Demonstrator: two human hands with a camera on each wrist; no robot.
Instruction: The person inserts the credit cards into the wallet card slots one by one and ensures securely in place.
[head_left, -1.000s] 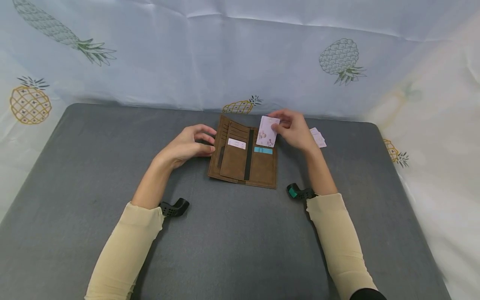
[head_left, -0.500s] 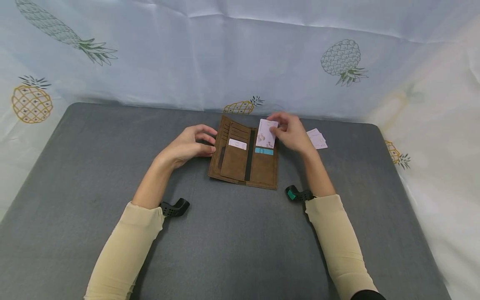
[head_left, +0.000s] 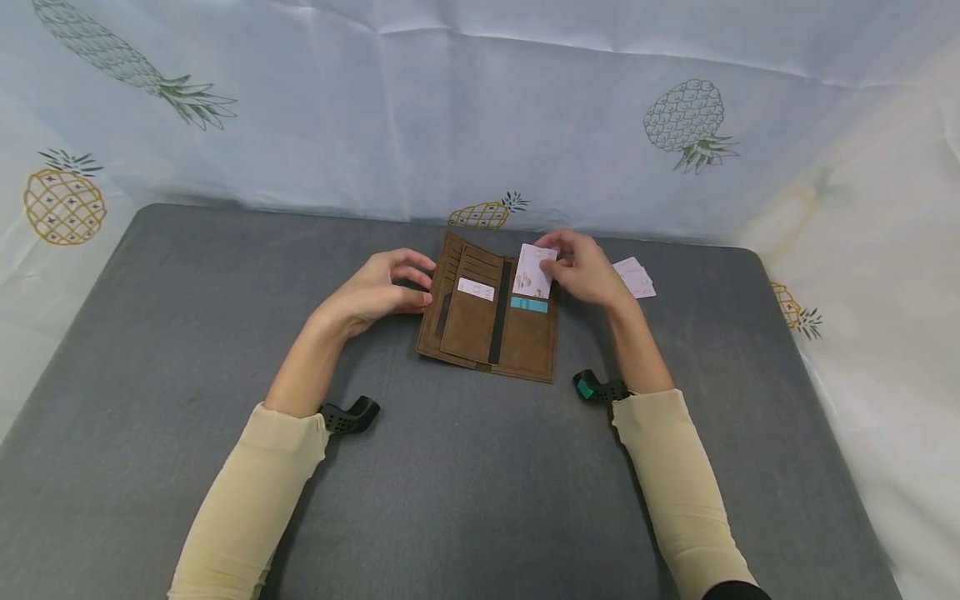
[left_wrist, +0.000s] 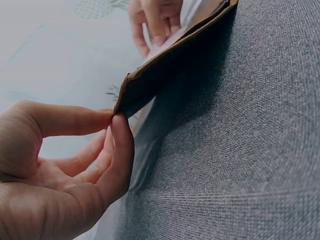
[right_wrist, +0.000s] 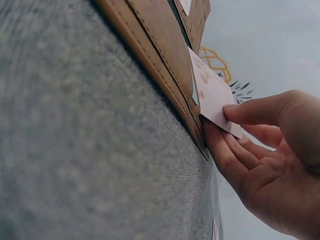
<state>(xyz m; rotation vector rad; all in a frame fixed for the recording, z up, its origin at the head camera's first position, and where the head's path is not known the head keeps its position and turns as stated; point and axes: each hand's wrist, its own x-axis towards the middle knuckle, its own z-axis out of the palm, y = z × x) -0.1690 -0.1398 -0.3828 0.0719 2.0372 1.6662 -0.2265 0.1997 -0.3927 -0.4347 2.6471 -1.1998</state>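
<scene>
A brown wallet [head_left: 468, 329] lies unfolded on the grey table, its left flap tilted up. My left hand [head_left: 375, 292] pinches the flap's left edge between thumb and finger; the left wrist view shows this grip on the wallet edge [left_wrist: 150, 70]. With thumb and fingers my right hand [head_left: 588, 267] holds a pale pink patterned card [head_left: 531, 271] over the wallet's right side. In the right wrist view the card [right_wrist: 212, 92] stands at the pockets, its lower edge close behind a blue card [head_left: 529, 305]. A white card [head_left: 476, 289] pokes from a left pocket.
Several pale pink cards [head_left: 636, 278] lie on the grey table [head_left: 450, 483] to the right of the wallet, partly behind my right wrist. A pineapple-print cloth [head_left: 525, 108] hangs along the table's back edge.
My right hand has brought the pink card slightly down, nearer the blue card's pocket. The left hand keeps its grip on the wallet, nearly still.
</scene>
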